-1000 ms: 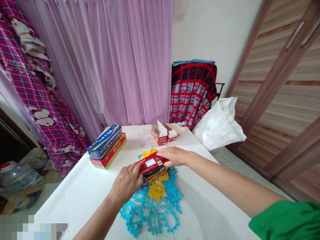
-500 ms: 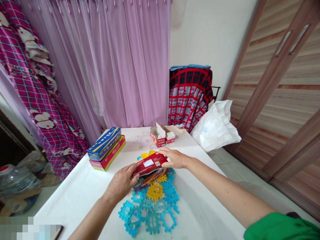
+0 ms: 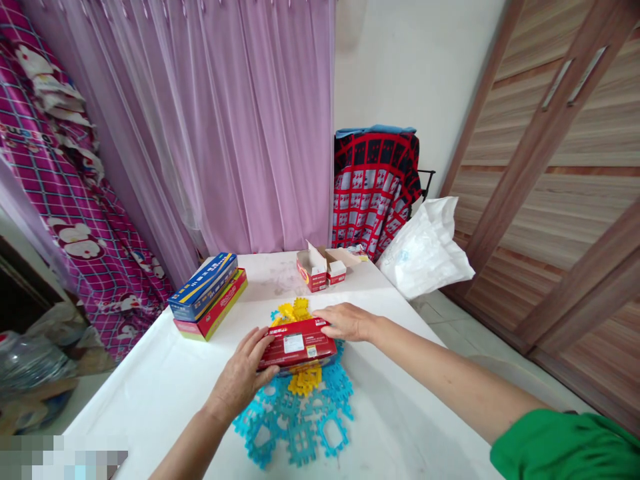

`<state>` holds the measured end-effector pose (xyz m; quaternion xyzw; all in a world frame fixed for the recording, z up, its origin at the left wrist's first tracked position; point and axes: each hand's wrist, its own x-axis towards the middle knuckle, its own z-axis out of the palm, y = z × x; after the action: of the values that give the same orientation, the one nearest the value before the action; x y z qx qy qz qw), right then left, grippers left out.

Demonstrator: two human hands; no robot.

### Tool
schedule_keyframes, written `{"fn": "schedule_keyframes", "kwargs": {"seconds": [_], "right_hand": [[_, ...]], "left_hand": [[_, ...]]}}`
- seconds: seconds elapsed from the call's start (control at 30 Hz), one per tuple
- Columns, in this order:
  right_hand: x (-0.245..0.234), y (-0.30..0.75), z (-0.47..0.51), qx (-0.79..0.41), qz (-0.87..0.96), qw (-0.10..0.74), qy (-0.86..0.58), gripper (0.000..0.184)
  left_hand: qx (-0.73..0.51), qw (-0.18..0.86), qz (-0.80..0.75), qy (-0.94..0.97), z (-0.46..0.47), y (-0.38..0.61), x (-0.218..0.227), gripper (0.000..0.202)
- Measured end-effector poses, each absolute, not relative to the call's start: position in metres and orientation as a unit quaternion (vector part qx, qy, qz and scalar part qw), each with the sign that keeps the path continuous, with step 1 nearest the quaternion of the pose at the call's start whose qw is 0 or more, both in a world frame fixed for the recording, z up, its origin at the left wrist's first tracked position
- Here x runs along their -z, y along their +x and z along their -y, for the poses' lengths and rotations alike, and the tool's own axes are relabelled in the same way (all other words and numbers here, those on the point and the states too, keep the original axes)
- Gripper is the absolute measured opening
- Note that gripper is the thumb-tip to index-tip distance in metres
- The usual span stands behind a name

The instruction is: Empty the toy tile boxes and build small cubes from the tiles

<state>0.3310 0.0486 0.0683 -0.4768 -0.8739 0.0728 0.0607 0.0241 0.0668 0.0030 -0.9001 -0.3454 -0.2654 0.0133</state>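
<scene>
I hold a long red carton (image 3: 298, 345) level over a pile of blue and yellow plastic interlocking pieces (image 3: 300, 413) on the white table (image 3: 165, 380). My left hand (image 3: 241, 377) grips the carton's left end, fingers curled on it. My right hand (image 3: 345, 321) presses on its right end with fingers laid over the top edge. More yellow pieces (image 3: 294, 311) show just behind the carton.
Two stacked long boxes, blue over red (image 3: 207, 295), lie at the table's left. A small open red box (image 3: 320, 269) stands at the far edge. A white plastic bag (image 3: 425, 248) and a chair draped in red checked cloth (image 3: 375, 190) stand at the right, and pink curtains hang behind.
The red carton has turned from a slant to lie level across the pile and come slightly nearer. Both hands stayed on its ends.
</scene>
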Motion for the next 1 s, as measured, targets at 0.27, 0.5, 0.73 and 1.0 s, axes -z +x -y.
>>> {"fn": "schedule_keyframes", "kwargs": {"seconds": [0.27,0.5,0.73,1.0], "right_hand": [[-0.067,0.331,-0.033,-0.061,0.886,0.062,-0.455,0.074],[-0.082,0.320,-0.035,-0.042,0.897,0.003,-0.439,0.053],[-0.084,0.317,-0.036,-0.046,0.893,0.000,-0.448,0.047],[-0.090,0.316,-0.032,-0.075,0.888,-0.018,-0.452,0.048]], "left_hand": [[0.257,0.002,0.338,-0.905,-0.072,0.023,-0.010,0.053],[0.209,-0.052,0.366,-0.905,-0.078,0.031,-0.031,0.049],[0.197,-0.071,0.370,-0.905,-0.082,0.033,-0.036,0.051],[0.209,-0.078,0.367,-0.903,-0.077,0.029,-0.028,0.056]]}}
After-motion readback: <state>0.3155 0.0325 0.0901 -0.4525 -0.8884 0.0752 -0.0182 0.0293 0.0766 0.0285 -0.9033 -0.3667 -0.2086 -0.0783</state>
